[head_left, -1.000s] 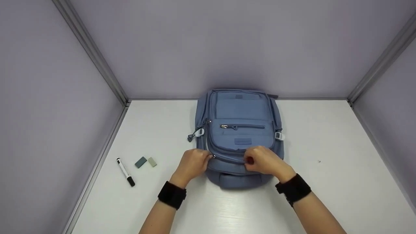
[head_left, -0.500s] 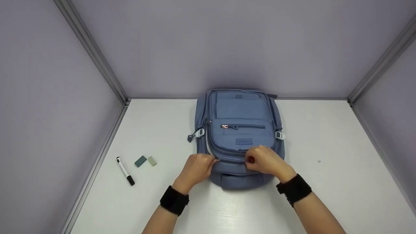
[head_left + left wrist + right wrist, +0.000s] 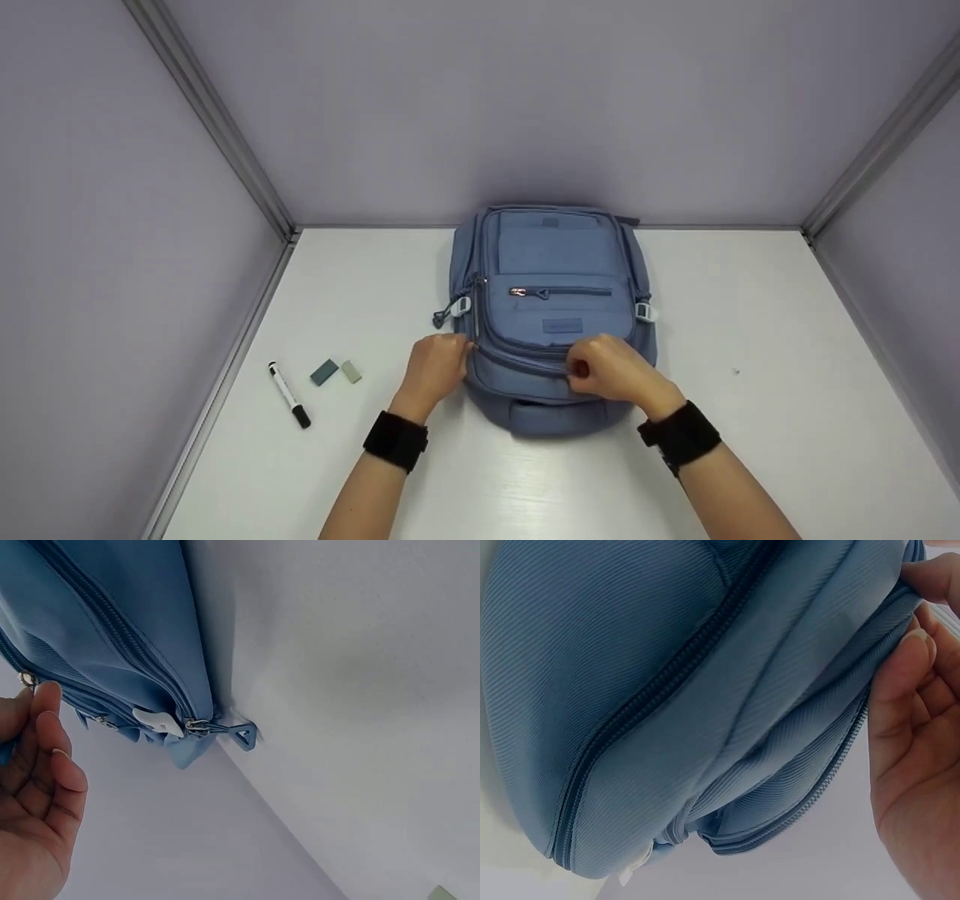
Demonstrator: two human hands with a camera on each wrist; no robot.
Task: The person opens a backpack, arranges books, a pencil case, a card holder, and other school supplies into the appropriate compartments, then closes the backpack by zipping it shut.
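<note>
While the blue backpack (image 3: 553, 315) lies flat on the white counter (image 3: 750, 420), back end twd the far wall, both hands work its near edge. Left hand (image 3: 435, 367) sits at the bag's left corner, fingers (image 3: 46, 720) curled and pinching a small metal zipper pull (image 3: 28, 679) — prob. to run it along the front compartment's track. Right hand (image 3: 611, 369) grips the fabric rim beside the zipper, fingers (image 3: 904, 667) folded over the edge, apparently bracing the bag so it stays taut. Well left of the left fingers: two small erasers (image 3: 335, 372), then a marker (image 3: 289, 395) nearer the side wall.
</note>
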